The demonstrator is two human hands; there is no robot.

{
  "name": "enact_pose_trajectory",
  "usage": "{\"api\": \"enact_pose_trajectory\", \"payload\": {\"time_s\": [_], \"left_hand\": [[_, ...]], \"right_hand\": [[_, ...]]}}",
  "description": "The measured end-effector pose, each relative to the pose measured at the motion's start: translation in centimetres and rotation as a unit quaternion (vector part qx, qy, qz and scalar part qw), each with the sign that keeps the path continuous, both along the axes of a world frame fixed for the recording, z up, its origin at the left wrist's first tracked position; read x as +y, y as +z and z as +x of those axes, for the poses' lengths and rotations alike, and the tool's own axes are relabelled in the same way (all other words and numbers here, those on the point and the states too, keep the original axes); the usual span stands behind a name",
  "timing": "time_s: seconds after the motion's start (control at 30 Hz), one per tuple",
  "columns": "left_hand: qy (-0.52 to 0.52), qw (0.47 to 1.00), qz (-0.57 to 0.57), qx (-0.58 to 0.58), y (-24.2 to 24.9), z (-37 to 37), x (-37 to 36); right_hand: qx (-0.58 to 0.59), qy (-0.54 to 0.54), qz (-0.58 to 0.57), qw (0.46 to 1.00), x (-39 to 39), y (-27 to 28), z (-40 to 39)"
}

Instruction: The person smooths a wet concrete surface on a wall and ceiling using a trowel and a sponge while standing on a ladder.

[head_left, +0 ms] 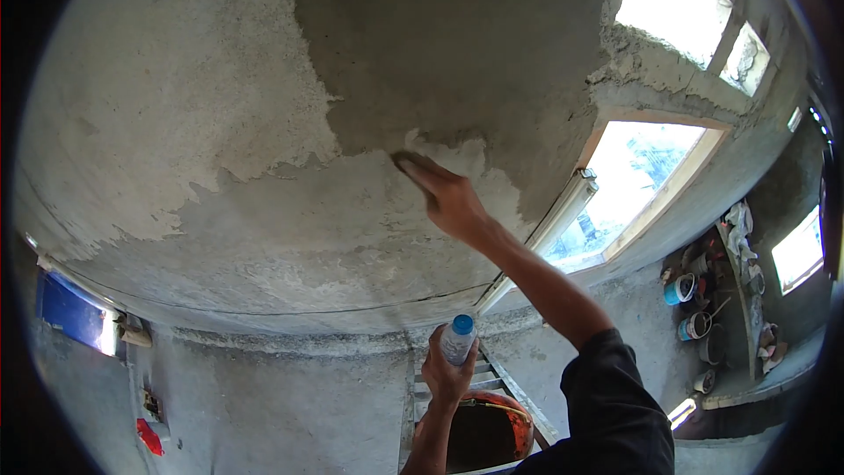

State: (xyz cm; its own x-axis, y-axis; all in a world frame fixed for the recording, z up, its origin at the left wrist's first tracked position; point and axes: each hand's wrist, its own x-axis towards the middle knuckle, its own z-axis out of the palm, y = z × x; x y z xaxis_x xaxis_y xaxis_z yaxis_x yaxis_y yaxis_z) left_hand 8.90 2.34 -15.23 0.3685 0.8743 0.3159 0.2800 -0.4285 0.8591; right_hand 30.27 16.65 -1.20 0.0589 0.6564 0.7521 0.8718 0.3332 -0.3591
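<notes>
Dark sleeve (pixel 620 396), cut off — left hand (pixel 447 376) grips bottle (pixel 457 345) — right hand (pixel 453 202) at wall (pixel 299 220), blurred, its hold unclear.

Left hand (pixel 448 376): grips an upright clear plastic bottle (pixel 457 344), blue cap fitted. Right hand (pixel 453 202): extended to the wall (pixel 290 229), at the lower edge of a darker plaster patch (pixel 448 44). Orange bucket (pixel 519 427): near, beneath left hand.

- Bottle cap (pixel 462 325): bright blue.
- Wall (pixel 237 97): mottled pale grey at left, dark grey-brown patch with jagged edges.
- Sleeve (pixel 615 396): black.
- Near bucket (pixel 521 427): orange-red.
- Window frame (pixel 716 135): tan.
- Far-left panel (pixel 70 310): deep blue.
- Far-right bucket (pixel 673 292): light blue, white.
</notes>
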Motion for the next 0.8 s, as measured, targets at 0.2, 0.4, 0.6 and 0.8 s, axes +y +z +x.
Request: {"api": "enact_pose_trajectory", "payload": {"time_s": [0.2,0.4,0.6,0.8], "left_hand": [[-0.001,1.0,-0.027,0.011,0.4,0.1,-0.1],[-0.009,1.0,-0.026,-0.001,0.3,0.1,-0.3],[-0.001,1.0,-0.009,0.001,0.1,0.1,0.1],[0.007,1.0,-0.001,0.002,0.2,-0.1,0.3]], "right_hand": [[0.801,0.048,0.019,0.596,-7.9,-2.2,2.6],[0.783,0.018,0.077,0.618,-9.5,-3.4,5.6],[0.17,-0.236,0.252,0.923,-5.5,9.2,6.6],[-0.15,-0.25,0.208,0.934,0.9,9.2,8.6]]}}
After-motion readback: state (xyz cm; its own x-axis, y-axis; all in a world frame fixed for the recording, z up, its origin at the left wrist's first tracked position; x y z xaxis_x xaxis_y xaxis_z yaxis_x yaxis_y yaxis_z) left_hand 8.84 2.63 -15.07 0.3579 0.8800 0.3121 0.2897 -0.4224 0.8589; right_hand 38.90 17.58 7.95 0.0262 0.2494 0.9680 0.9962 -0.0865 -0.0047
